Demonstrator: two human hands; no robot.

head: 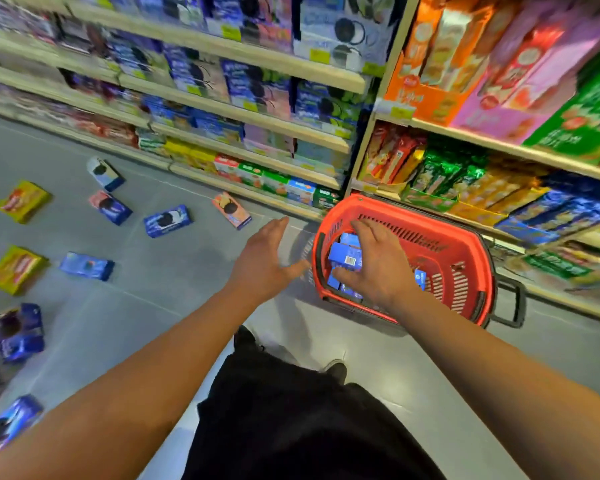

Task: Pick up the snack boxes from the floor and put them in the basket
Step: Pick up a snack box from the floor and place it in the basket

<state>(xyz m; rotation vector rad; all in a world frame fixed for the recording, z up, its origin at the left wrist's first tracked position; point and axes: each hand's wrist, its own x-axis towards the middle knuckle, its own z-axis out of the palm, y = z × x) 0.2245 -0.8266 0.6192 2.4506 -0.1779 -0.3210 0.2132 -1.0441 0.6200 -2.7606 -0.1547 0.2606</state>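
While the right hand reached down into the red slotted plastic basket, its fingers curled round a blue cardboard snack box, apparently to set it among the other blue boxes already inside. The left hand hovered beside the rim, fingers spread and holding nothing. Many boxes lay scattered on the grey floor, among them a blue cookie box and a yellow box.
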